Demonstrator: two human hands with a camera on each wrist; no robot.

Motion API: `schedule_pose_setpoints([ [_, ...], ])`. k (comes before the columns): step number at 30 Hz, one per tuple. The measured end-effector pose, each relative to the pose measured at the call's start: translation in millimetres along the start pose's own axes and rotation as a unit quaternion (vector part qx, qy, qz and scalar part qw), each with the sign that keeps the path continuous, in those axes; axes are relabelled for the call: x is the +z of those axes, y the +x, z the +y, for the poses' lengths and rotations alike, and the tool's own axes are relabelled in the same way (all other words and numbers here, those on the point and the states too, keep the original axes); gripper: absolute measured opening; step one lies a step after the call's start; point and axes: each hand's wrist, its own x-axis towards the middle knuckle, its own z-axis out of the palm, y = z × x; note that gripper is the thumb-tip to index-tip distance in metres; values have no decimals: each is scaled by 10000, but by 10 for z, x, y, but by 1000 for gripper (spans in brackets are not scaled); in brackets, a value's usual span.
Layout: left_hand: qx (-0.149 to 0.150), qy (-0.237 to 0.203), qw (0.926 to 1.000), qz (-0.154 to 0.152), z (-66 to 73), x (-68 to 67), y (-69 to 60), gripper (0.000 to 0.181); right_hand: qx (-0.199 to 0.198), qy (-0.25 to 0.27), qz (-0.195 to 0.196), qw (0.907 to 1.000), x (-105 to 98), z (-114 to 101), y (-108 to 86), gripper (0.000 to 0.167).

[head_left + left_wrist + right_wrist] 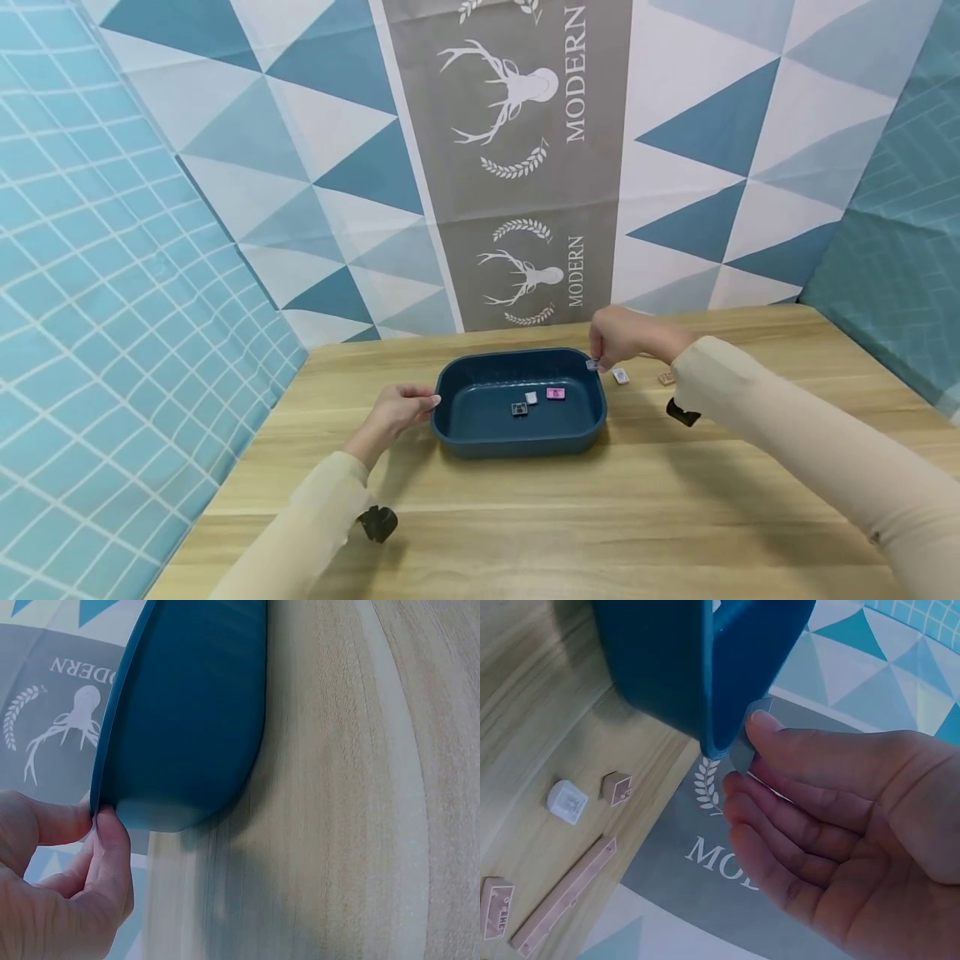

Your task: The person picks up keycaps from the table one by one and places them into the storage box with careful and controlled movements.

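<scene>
A dark blue tray (517, 446) stands on the wooden table with a black piece (520, 409), a white piece (531, 398) and a pink piece (555, 393) inside. My left hand (397, 414) pinches its left rim between thumb and fingers, as the left wrist view also shows. At the right back corner of the rim, my right hand (618, 335) holds a small greyish piece (592, 365) between thumb and fingertips. In the right wrist view that piece (742, 750) is beside the rim, partly covered by the thumb.
Right of the tray lie a white keycap (567, 801), a small pinkish keycap (616, 789), a long pink keycap (565, 897) and another pink one (496, 908) on the table (480, 533). A patterned cloth (675, 167) hangs behind the table's back edge.
</scene>
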Motion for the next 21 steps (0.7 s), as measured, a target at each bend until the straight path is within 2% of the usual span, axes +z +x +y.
schedule_pose_setpoints([
  [14, 25, -32, 10000, 33, -20, 9, 23, 26, -92, -117, 35, 9999, -88, -248, 139, 6],
  [21, 18, 21, 10000, 22, -25, 9, 14, 27, 38, -60, -32, 10000, -82, -332, 201, 7],
])
